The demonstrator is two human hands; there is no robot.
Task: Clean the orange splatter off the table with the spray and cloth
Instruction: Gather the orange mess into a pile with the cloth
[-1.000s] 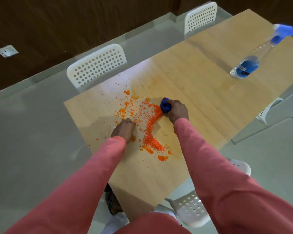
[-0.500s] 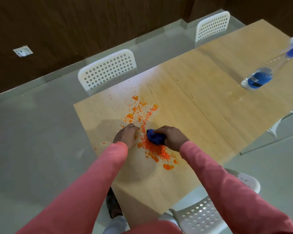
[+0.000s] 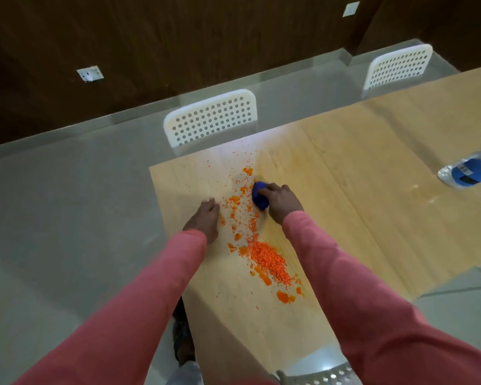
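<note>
The right hand (image 3: 282,201) clutched the blue cloth (image 3: 259,199) amid the orange splatter (image 3: 267,259); the left hand (image 3: 203,218) lay apparently flat, fingers relaxed, near the table's (image 3: 372,190) left edge.

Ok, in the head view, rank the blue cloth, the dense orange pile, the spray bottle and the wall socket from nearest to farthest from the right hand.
1. Blue cloth: gripped in the right hand.
2. Dense orange pile: just toward the person.
3. Spray bottle: far right on the table.
4. Wall socket: far left, on the wall.
</note>
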